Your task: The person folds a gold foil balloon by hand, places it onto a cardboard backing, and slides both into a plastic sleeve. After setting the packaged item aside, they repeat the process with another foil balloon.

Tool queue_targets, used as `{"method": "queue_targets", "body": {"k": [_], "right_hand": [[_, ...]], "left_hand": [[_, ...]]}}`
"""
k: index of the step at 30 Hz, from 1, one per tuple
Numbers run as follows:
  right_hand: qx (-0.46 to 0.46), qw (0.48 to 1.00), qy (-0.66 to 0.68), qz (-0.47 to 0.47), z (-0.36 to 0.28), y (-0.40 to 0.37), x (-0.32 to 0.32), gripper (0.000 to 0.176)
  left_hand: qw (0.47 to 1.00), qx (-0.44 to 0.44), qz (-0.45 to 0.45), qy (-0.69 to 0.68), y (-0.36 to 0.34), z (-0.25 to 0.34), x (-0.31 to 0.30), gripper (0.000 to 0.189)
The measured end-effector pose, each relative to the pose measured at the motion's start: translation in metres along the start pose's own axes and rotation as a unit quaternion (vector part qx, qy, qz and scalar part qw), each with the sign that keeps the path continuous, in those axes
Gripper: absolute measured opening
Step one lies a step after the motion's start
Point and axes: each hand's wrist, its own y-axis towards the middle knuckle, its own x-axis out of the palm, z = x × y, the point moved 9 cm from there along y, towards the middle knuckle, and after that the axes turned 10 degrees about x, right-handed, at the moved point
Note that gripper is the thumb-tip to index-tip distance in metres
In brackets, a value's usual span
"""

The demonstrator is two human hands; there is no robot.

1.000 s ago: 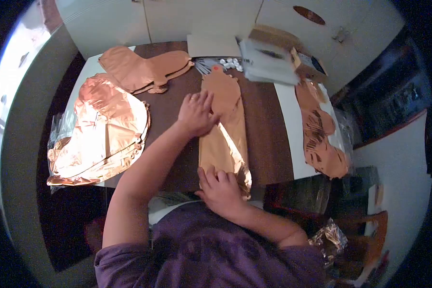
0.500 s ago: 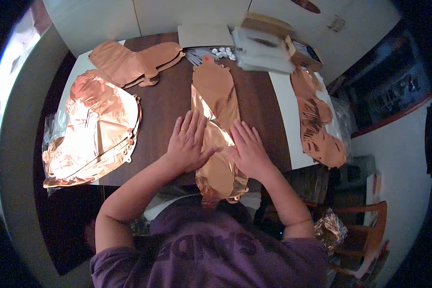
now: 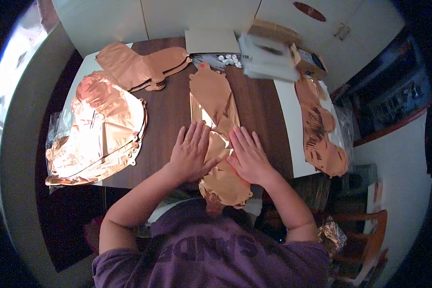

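Note:
A flat rose-gold foil balloon (image 3: 211, 91) lies lengthwise on the table in front of me, its near end hanging at the table's front edge. It has small tabs along its rim and a reddish spot at its far end. My left hand (image 3: 192, 151) lies flat on the left side of its middle, fingers stretched, with a ring on one finger. Across from it, my right hand (image 3: 248, 156) rests on the balloon's right side with its fingers stretched out. The two thumbs point toward each other over the shiny foil. Neither hand grips anything.
Larger rose-gold foil balloons (image 3: 101, 134) lie at the left, with more (image 3: 144, 65) behind them. Another foil stack (image 3: 319, 129) is at the right edge. White small pieces (image 3: 230, 60), clear plastic packets (image 3: 266, 57) and a cardboard box (image 3: 309, 60) stand at the back. A wooden chair (image 3: 377, 235) is at lower right.
Both hands have slid slightly toward me along the balloon. The foil's near part looks flatter and the shine in its middle has shifted. The whole view has tilted a little.

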Motion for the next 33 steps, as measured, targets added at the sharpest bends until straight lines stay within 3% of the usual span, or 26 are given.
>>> {"method": "queue_targets", "body": {"k": [5,8,9,13,22,25,33], "right_hand": [[0.0,0.998,0.049,0.049,-0.014,-0.012,-0.026,0.07],[-0.066,0.997,0.021,0.027,-0.059,-0.032,-0.036,0.062],[-0.108,0.99,0.057,0.069,-0.076,-0.04,-0.042,0.049],[-0.119,0.987,0.075,0.082,-0.098,-0.055,-0.026,0.041],[-0.101,0.991,-0.003,0.09,-0.111,-0.056,0.005,0.059],[-0.088,0.992,-0.007,0.09,-0.114,-0.058,0.005,0.063],[-0.07,0.992,-0.038,0.094,-0.116,-0.065,0.012,0.071]], "left_hand": [[1.0,-0.007,0.008,0.01,-0.001,0.002,-0.005,0.09],[1.0,0.001,0.006,0.029,-0.002,0.0,0.002,0.087],[0.999,0.003,0.002,0.04,-0.002,-0.002,0.003,0.085],[0.999,0.003,0.017,-0.041,-0.002,-0.006,-0.007,0.073],[0.998,0.013,0.029,-0.052,-0.005,-0.015,-0.002,0.068],[0.998,-0.004,-0.01,-0.057,-0.004,-0.016,0.002,0.07],[0.999,0.011,0.025,-0.031,0.0,-0.016,-0.003,0.068]]}}
